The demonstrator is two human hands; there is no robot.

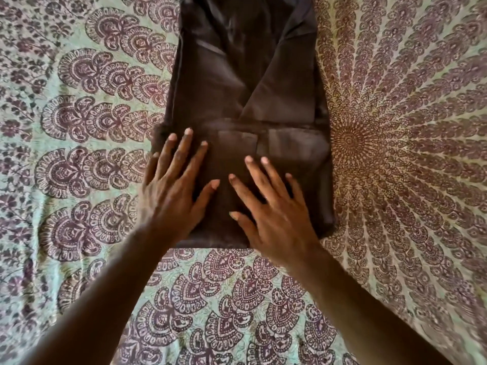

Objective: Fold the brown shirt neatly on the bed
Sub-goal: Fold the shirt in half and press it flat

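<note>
STEP pressing the near fold | brown shirt (245,96) lies as a long strip mid-bed (79,154), near end doubled over | left hand (174,191) and right hand (268,214) flat, fingers spread, gripping nothing | I'd smooth outward, square the edges, then fold again.

Bed w/ pale green printed cotton bedspread (79,127) filling whole view, dark maroon paisley-fan motifs, big radiating mandala medallion at right, soft even light, slight creases, no walls or floor visible
</note>
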